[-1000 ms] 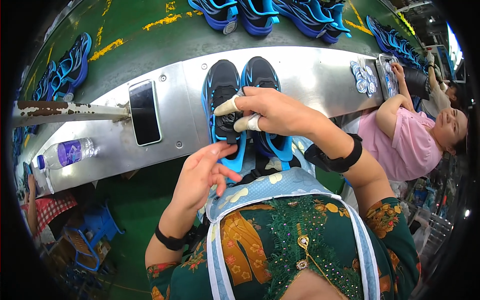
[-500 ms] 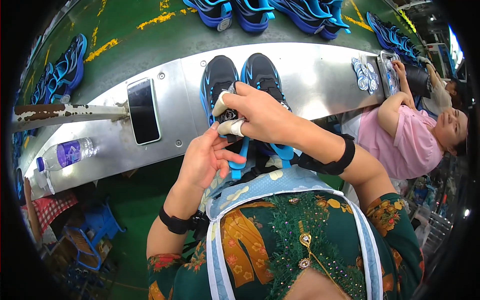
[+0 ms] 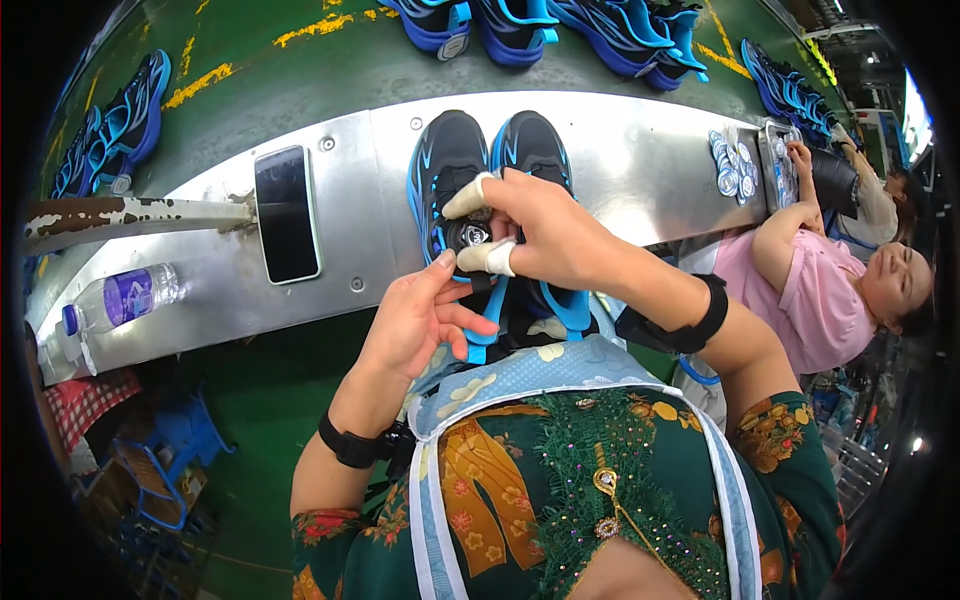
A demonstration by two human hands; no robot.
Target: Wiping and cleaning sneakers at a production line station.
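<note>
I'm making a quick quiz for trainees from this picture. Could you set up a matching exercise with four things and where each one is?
Things:
1. phone
2. water bottle
3. left shoe
4. right hand

Places:
A. lying on its side at the far left end of the metal shelf
B. fingertips pinching the round dial on the shoe
C. flat on the shelf, screen dark, left of the shoes
D. beside its blue and black twin at the shelf's middle

Pairs: 1-C, 2-A, 3-D, 4-B
</note>
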